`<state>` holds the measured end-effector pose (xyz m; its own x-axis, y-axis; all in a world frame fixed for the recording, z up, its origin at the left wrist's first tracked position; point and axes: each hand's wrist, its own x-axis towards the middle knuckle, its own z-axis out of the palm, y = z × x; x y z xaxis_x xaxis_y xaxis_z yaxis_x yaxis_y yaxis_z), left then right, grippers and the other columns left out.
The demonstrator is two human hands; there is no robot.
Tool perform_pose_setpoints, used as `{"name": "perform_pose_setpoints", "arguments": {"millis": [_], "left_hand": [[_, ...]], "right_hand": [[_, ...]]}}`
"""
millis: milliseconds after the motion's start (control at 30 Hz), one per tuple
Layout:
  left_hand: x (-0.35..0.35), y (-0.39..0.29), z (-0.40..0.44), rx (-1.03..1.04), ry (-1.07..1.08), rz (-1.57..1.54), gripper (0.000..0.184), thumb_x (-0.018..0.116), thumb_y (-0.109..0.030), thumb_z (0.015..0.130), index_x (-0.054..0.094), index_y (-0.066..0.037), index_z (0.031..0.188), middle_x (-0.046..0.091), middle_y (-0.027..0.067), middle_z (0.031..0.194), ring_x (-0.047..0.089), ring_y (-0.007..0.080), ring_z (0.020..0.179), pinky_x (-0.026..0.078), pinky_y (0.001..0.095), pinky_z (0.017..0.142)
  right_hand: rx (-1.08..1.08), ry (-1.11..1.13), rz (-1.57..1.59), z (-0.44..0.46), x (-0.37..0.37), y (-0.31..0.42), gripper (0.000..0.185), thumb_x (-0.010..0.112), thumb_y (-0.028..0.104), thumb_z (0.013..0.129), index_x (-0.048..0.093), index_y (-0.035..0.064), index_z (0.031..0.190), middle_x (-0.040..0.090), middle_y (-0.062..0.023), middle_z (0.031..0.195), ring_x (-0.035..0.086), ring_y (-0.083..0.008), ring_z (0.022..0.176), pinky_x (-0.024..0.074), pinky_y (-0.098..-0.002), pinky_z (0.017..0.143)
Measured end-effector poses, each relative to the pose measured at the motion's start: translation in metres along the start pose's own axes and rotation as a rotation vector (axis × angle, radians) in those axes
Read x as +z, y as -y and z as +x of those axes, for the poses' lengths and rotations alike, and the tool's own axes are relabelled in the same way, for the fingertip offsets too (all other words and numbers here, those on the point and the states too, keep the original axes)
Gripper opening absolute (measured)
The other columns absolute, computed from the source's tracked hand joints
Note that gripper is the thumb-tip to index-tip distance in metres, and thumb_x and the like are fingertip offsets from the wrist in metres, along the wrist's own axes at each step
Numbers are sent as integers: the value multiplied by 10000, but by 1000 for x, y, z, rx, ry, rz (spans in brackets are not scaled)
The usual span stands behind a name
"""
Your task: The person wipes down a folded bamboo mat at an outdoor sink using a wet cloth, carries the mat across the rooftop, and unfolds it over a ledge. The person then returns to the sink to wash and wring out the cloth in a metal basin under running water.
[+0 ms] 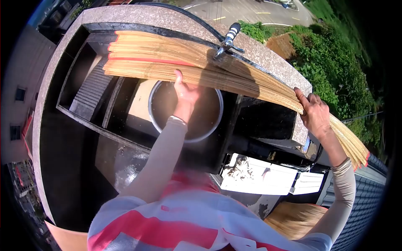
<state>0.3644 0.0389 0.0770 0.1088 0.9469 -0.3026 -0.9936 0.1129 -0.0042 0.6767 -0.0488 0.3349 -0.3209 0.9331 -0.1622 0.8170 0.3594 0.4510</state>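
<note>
Striped shirt nearest, the long folded mat seems light yet floppy, best held wide apart, right hand clasping its right part, left hand with fingers hidden, grip unclear.

Left arm slants up from lower left of centre, sleeved to the wrist; left hand near mid-frame, thumb raised, other fingers hidden. Right arm bent at lower right, bare from mid-forearm; right hand clasped at right of frame, back toward camera, one digit stretched toward upper left.
</note>
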Motion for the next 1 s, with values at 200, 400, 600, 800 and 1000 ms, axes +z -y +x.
{"name": "perform_pose_setpoints", "arguments": {"millis": [200,400,600,800,1000], "left_hand": [[3,42,-12,-200,140,-77,652,568,-417,850,341,-53,1342,395,153,1365,358,349,1259,269,554,1040],[-9,55,-37,-274,94,123,568,512,-354,883,347,-54,1336,380,154,1373,330,355,1279,275,578,1027],[-23,76,-51,-251,214,47,601,463,-459,896,347,-81,1349,356,146,1395,321,356,1287,262,572,1037],[-9,108,-73,-189,129,-85,691,310,-612,892,332,-119,1375,342,137,1410,313,360,1292,247,555,1055],[-29,150,-92,-217,46,-176,750,310,-672,856,323,-144,1389,360,130,1401,336,360,1279,281,549,1042]], "right_hand": [[-11,-33,-82,-75,-39,-9,786,629,-15,621,410,139,1360,512,-115,829,538,-281,816,452,-378,760],[29,-10,22,-133,-12,-10,730,711,70,640,463,130,1324,524,-113,803,547,-287,759,457,-379,733],[33,-56,52,-166,-14,12,809,655,-27,584,429,116,1347,507,-113,804,524,-289,771,441,-392,729],[40,-95,-9,-203,-25,22,818,658,-15,617,383,111,1378,495,-101,830,504,-279,779,427,-397,733],[-37,-123,-172,-255,-37,43,655,588,17,726,414,70,1355,524,-143,888,489,-275,746,420,-389,697]]}}
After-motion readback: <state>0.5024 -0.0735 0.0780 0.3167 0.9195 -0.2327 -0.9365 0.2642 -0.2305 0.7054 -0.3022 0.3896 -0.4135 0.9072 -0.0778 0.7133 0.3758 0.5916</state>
